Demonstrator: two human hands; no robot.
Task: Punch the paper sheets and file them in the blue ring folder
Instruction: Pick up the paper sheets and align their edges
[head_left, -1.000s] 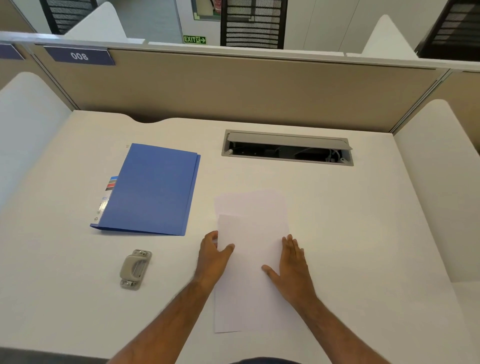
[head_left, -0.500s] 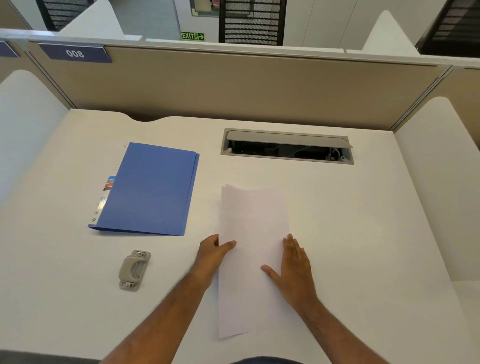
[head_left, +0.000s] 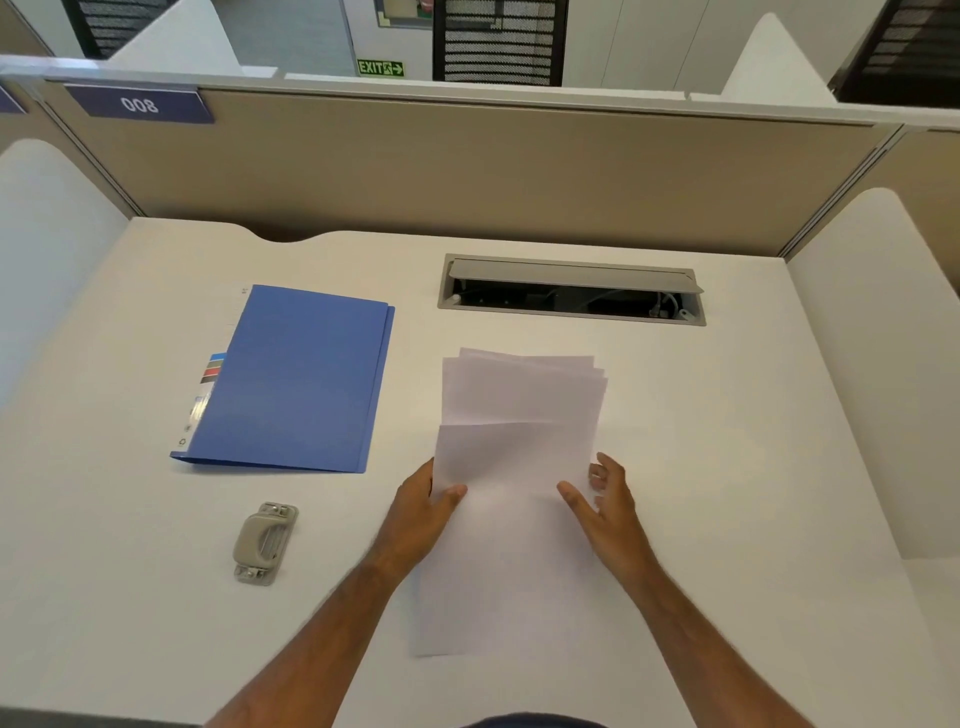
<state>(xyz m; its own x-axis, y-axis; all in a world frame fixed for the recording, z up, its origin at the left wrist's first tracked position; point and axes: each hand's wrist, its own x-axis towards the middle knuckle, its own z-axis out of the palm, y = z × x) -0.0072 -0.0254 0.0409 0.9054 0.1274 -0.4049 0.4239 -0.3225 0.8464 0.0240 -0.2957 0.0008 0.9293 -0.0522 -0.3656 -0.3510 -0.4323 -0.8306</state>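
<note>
A stack of white paper sheets (head_left: 519, 415) is lifted off the desk in front of me, its top edges fanned and uneven. My left hand (head_left: 423, 512) grips the stack's left edge with the thumb on top. My right hand (head_left: 605, 506) holds the right edge, thumb over the front and fingers behind. The blue ring folder (head_left: 296, 379) lies closed on the desk to the left of the sheets. A beige hole punch (head_left: 262, 543) sits nearer me, below the folder and left of my left forearm.
The white desk (head_left: 753, 467) is walled by a beige partition (head_left: 467, 176) at the back and white side panels (head_left: 878, 338). An open grey cable tray (head_left: 571, 291) is sunk into the desk behind the sheets.
The sheets were lying flat under my hands; both hands have now taken hold of the edges and raised the stack, and its top sheets have fanned out.
</note>
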